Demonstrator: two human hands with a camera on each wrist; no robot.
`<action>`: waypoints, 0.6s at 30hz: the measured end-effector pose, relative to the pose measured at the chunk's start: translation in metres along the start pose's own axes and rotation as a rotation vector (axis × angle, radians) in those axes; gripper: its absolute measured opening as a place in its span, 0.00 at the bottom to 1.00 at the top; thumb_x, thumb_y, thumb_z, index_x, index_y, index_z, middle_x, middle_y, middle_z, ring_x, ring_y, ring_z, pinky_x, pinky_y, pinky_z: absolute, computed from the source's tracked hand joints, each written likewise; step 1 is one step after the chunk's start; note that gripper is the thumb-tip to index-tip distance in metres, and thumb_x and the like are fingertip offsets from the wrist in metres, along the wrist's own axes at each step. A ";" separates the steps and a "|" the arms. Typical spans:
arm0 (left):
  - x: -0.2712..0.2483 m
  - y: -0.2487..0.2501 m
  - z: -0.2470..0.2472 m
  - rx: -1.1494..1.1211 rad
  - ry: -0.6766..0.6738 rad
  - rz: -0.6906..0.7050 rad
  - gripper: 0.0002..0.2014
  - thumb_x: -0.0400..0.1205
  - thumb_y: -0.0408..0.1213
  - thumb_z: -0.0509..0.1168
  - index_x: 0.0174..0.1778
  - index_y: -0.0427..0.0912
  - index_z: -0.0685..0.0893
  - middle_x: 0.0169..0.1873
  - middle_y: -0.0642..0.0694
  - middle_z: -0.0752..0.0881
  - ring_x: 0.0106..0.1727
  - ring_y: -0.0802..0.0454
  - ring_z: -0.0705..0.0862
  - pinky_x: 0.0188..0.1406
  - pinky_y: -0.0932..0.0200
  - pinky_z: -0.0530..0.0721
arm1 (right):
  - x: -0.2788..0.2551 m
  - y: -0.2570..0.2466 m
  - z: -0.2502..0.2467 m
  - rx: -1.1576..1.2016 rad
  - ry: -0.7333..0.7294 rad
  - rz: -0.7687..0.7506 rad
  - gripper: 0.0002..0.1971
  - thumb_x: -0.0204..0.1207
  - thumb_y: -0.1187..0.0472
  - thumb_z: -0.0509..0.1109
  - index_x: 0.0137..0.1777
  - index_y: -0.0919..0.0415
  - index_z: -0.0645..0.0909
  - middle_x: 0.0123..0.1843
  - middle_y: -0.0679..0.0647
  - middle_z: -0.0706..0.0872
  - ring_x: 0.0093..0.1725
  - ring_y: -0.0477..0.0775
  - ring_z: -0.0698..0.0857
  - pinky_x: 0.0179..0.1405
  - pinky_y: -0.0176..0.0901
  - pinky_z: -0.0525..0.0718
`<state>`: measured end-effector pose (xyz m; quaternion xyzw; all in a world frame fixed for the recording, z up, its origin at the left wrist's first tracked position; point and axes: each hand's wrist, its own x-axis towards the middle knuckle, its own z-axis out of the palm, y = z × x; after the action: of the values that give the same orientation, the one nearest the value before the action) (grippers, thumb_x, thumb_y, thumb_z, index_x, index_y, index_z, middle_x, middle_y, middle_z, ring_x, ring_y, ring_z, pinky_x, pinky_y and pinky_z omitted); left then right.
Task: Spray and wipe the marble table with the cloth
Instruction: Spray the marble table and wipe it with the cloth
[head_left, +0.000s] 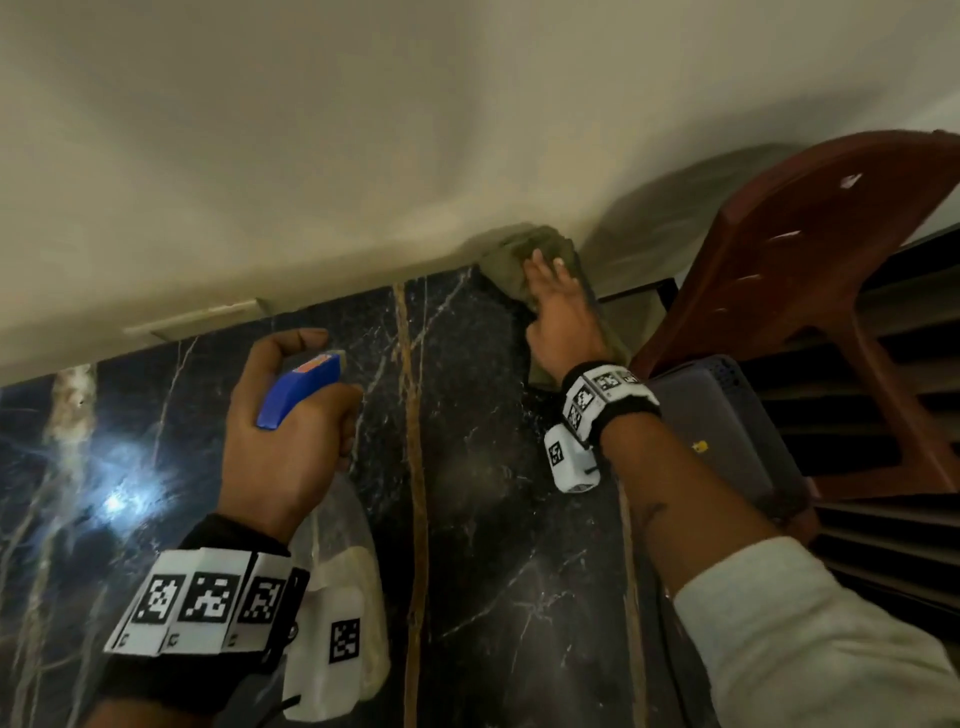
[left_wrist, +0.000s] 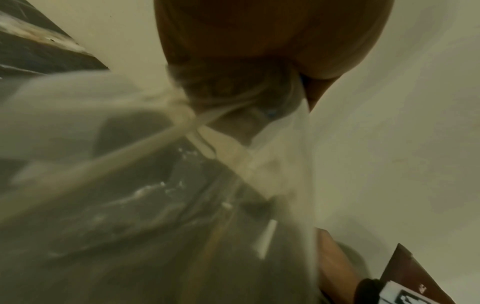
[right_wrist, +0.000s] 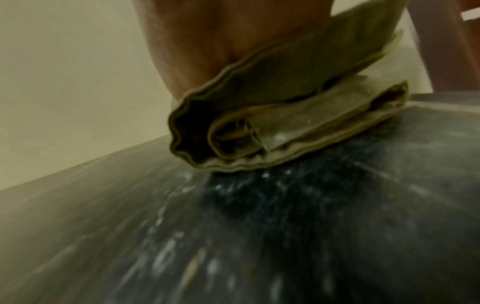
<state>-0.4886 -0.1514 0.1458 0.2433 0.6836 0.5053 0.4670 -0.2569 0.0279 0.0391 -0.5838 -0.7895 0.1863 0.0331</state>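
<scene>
The dark marble table (head_left: 483, 493) with white and gold veins fills the lower head view. My left hand (head_left: 280, 415) grips a clear spray bottle (head_left: 343, 571) with a blue trigger head (head_left: 301, 387), held above the table's middle, the index finger curled over the top. In the left wrist view the clear bottle (left_wrist: 130, 164) fills the frame, blurred. My right hand (head_left: 561, 312) presses flat on a folded olive-green cloth (head_left: 519, 260) at the table's far right corner by the wall. The right wrist view shows the folded cloth (right_wrist: 285, 131) on the speckled marble (right_wrist: 233, 236).
A cream wall (head_left: 363, 156) runs along the table's far edge. A brown plastic chair (head_left: 831, 270) stands at the right, with a grey box (head_left: 727, 426) beside the table's right edge. A light glare (head_left: 119, 499) reflects off the marble at the left.
</scene>
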 end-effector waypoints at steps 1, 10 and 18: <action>-0.001 0.000 -0.001 0.005 -0.007 -0.002 0.18 0.82 0.18 0.66 0.61 0.43 0.80 0.28 0.39 0.77 0.21 0.52 0.75 0.17 0.60 0.74 | 0.007 0.006 -0.004 0.017 0.022 0.061 0.40 0.73 0.76 0.61 0.87 0.61 0.58 0.89 0.55 0.55 0.88 0.61 0.52 0.86 0.55 0.52; -0.005 -0.003 0.002 0.043 -0.029 -0.017 0.19 0.82 0.17 0.66 0.61 0.45 0.80 0.24 0.42 0.77 0.20 0.53 0.75 0.16 0.59 0.74 | -0.020 -0.048 0.023 0.103 0.055 -0.008 0.40 0.74 0.75 0.64 0.87 0.61 0.56 0.89 0.55 0.53 0.88 0.59 0.50 0.87 0.53 0.47; -0.009 -0.003 0.015 0.072 -0.089 -0.012 0.19 0.81 0.18 0.67 0.59 0.46 0.81 0.24 0.42 0.78 0.23 0.47 0.76 0.24 0.52 0.73 | -0.038 0.010 0.006 0.097 0.049 0.085 0.42 0.73 0.75 0.63 0.87 0.58 0.56 0.89 0.50 0.53 0.88 0.56 0.50 0.87 0.49 0.45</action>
<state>-0.4712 -0.1532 0.1456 0.2781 0.6815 0.4663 0.4907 -0.2372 -0.0063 0.0362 -0.6188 -0.7531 0.2111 0.0728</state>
